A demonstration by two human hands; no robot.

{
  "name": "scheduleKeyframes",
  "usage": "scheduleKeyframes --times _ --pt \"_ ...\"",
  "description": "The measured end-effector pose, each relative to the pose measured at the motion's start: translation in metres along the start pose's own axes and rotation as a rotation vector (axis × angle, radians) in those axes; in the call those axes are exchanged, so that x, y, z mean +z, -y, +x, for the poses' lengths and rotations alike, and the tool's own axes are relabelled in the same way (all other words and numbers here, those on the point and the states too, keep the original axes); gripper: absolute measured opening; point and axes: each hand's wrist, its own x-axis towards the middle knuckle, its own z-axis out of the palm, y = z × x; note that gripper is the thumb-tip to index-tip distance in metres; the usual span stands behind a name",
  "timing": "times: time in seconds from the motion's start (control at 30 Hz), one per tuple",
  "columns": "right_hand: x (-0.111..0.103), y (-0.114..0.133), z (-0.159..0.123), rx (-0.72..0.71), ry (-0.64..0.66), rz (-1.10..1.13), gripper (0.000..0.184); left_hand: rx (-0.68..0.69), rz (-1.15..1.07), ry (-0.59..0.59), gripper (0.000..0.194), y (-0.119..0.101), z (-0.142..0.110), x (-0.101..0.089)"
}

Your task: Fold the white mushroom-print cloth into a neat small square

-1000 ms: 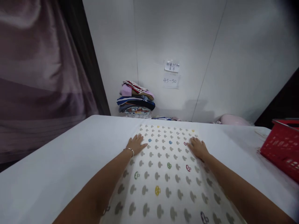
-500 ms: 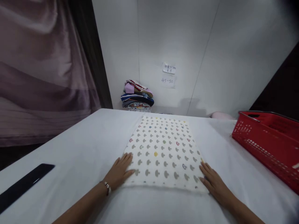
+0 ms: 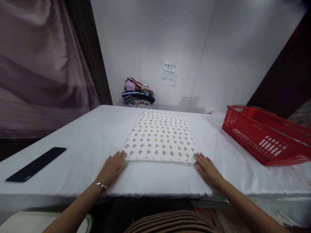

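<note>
A white cloth with a grey mushroom print and a few coloured ones [image 3: 160, 139] lies flat in a folded rectangle on the white-covered table [image 3: 89, 136]. At its near left corner rests my left hand [image 3: 113, 168], palm down, fingers stretched out and touching the edge. My right hand [image 3: 209, 170] lies likewise at the near right corner, its fingertips on the cloth's edge. Both hands are open and grip nothing. A bracelet [image 3: 100, 185] circles my left wrist.
To the right stands a red plastic basket [image 3: 252, 139]. A flat black object [image 3: 36, 165] lies at the left. Beyond the far edge is a stack of folded clothes [image 3: 138, 94], with paper notes [image 3: 168, 79] on the wall. A pinkish curtain [image 3: 36, 71] hangs at the left.
Both hands have slid back toward me to the cloth's near corners. My view has drawn back and now takes in the table's near edge and more of the basket.
</note>
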Motion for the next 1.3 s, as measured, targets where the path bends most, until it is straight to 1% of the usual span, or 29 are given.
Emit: scheduleKeyframes --times 0.1,0.2,0.27,0.33,0.43,0.6,0.77,0.93,1.03,1.17,1.3 --pt "0.001 0.015 0.009 -0.094 -0.070 -0.011 0.051 0.133 -0.007 -0.066 0.047 -0.029 -0.002 -0.006" --pt "0.006 0.035 0.025 -0.209 -0.114 0.016 0.047 0.278 -0.050 -0.109 0.039 -0.058 0.003 -0.005" --pt "0.011 0.048 0.037 -0.306 -0.133 0.043 0.042 0.354 -0.069 -0.143 0.035 -0.071 0.009 0.000" --pt "0.015 0.059 0.047 -0.387 -0.163 0.058 0.037 0.390 -0.072 -0.170 0.032 -0.080 0.016 0.004" --pt "0.017 0.071 0.058 -0.433 -0.206 0.057 0.032 0.408 -0.069 -0.191 0.026 -0.087 0.025 0.006" --pt "0.013 0.091 0.066 -0.461 -0.200 0.060 0.028 0.439 -0.074 -0.188 0.019 -0.097 0.036 0.005" --pt "0.013 0.105 0.072 -0.466 -0.207 0.101 0.026 0.441 -0.134 -0.202 0.021 -0.104 0.041 0.010" --pt "0.015 0.108 0.077 -0.433 -0.216 0.139 0.025 0.431 -0.203 -0.207 0.021 -0.105 0.045 0.011" --pt "0.014 0.108 0.080 -0.404 -0.214 0.184 0.024 0.422 -0.221 -0.189 0.021 -0.105 0.049 0.011" --pt "0.014 0.109 0.082 -0.385 -0.213 0.190 0.025 0.418 -0.189 -0.163 0.025 -0.107 0.052 0.009" --pt "0.017 0.108 0.080 -0.425 -0.238 0.118 0.026 0.442 -0.106 -0.179 0.030 -0.110 0.050 0.008"
